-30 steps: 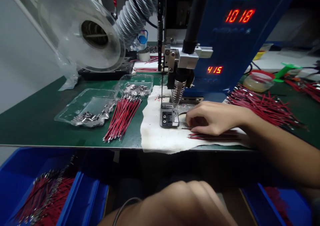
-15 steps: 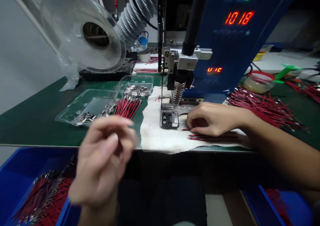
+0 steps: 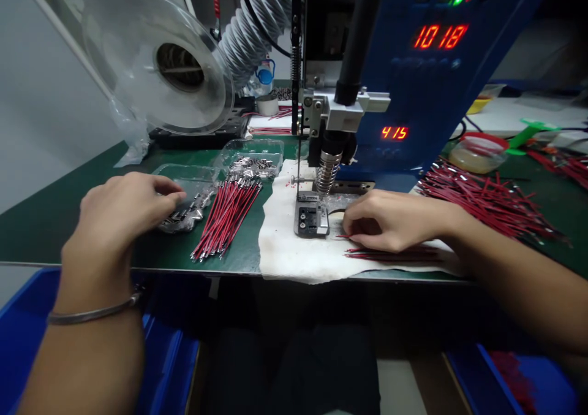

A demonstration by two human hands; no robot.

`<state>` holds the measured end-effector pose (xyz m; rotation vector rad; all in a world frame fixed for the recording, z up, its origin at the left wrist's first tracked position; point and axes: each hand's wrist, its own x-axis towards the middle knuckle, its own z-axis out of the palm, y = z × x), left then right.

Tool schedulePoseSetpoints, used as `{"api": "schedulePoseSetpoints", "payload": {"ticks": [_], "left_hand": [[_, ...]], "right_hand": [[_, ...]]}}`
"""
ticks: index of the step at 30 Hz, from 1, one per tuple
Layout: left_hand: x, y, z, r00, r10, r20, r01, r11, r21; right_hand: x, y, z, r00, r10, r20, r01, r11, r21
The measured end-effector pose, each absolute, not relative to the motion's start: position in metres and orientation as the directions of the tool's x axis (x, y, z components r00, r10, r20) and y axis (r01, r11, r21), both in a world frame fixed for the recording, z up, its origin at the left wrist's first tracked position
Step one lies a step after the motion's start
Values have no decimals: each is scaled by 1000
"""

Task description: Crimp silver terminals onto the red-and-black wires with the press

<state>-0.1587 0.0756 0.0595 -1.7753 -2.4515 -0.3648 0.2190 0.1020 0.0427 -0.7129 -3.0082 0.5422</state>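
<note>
My right hand (image 3: pixel 386 219) is closed in a pinch on a thin red wire (image 3: pixel 342 236), whose end points left toward the small black metal fixture (image 3: pixel 312 217) under the machine's spring-loaded head (image 3: pixel 329 170). Below that hand several red wires (image 3: pixel 390 254) lie side by side on a white cloth (image 3: pixel 285 249). My left hand (image 3: pixel 124 203), with a band on the wrist, hangs over the nearer clear plastic tray (image 3: pixel 184 170). Its thumb and forefinger are brought together above small metal terminals (image 3: pixel 184 217); anything between the fingertips is too small to make out.
A bundle of red wires with metal ends (image 3: pixel 227 219) lies between tray and cloth. Behind it stands another clear tray (image 3: pixel 252 146) of metal parts. The blue machine (image 3: pixel 404 84) rises at centre right, with a large wire pile (image 3: pixel 482 200) beside it. Blue bins (image 3: pixel 169 360) sit below the table edge.
My left hand has moved from in front of the table edge up and left to the nearer tray. My right hand holds still. The machine's lower display reads differently.
</note>
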Motion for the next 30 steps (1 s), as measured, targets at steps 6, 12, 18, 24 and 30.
{"api": "schedulePoseSetpoints", "payload": {"ticks": [6, 12, 18, 24, 30], "left_hand": [[-150, 86, 61, -323, 943, 86, 944, 314, 98], [-157, 82, 58, -290, 951, 105, 953, 276, 129], [-133, 70, 52, -367, 810, 457, 907, 202, 370], [-57, 54, 25, -270, 855, 443, 559, -235, 795], [3, 56, 11, -231, 924, 304, 136, -279, 951]], "right_hand": [[222, 103, 45, -887, 463, -10, 434, 823, -368], [220, 104, 49, -868, 491, 78, 419, 807, -416], [220, 109, 46, -857, 492, 157, 379, 806, -455], [216, 112, 36, -844, 478, 242, 360, 841, -404], [212, 111, 35, -790, 529, 309, 394, 826, -404]]}}
